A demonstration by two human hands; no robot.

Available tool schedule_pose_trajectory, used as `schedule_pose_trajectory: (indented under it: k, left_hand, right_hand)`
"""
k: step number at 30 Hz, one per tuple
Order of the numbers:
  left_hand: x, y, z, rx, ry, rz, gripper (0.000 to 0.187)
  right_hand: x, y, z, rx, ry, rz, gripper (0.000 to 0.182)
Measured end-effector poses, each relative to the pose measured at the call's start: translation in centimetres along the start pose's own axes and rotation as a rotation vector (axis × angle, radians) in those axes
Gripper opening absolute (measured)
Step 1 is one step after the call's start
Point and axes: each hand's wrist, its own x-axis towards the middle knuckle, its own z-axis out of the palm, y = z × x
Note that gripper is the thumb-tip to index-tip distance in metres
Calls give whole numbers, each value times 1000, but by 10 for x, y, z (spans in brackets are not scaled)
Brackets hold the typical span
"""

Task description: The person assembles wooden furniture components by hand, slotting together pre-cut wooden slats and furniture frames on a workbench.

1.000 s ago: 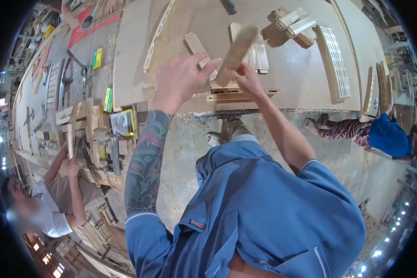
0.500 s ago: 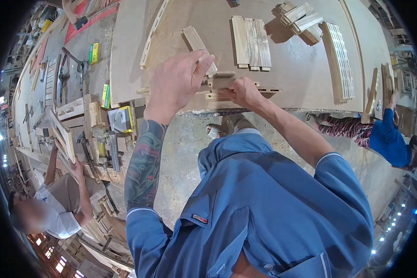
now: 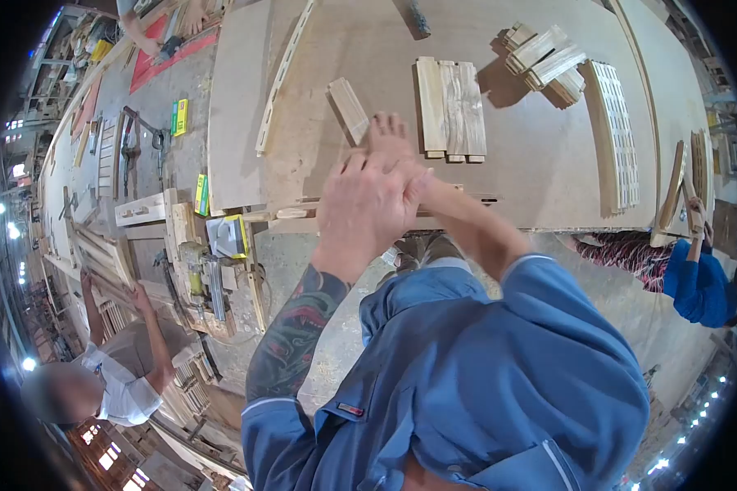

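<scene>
My left hand (image 3: 367, 200), at the end of the tattooed forearm, is palm down over the near table edge with its fingers curled. Whatever lies under it is hidden. Beyond it my right hand (image 3: 391, 137) reaches forward, fingers apart and empty, beside a short wooden slat (image 3: 349, 110). My right wrist is partly covered by the left hand. Under both arms a slotted wooden rail (image 3: 296, 213) runs along the table edge, mostly hidden. To the right of my right hand several short slats (image 3: 450, 110) with tenoned ends lie side by side.
A stack of crossed slats (image 3: 547, 59) and slotted rails (image 3: 616, 135) lie on the right of the table (image 3: 540, 184). Another slotted rail (image 3: 285, 78) lies left. A co-worker (image 3: 123, 372) handles a wooden frame (image 3: 98, 254) at left; another person (image 3: 689, 282) works far right.
My right hand has left the rail and moved forward towards the lone slat, its fingers opening. My left hand has come down and right, over my right wrist. The view has shifted slightly.
</scene>
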Motion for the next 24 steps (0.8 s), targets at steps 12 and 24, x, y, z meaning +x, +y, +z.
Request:
schedule_pose_trajectory:
  k: [12,24]
  left_hand:
    - [2,-13,-11,-521,39,-126,43]
    - [-3,-14,-4,-292,44,-77,35]
  right_hand:
    - [-13,76,-157,1097,-490,547,28]
    - [-50,71,-186,846,-596,228,36]
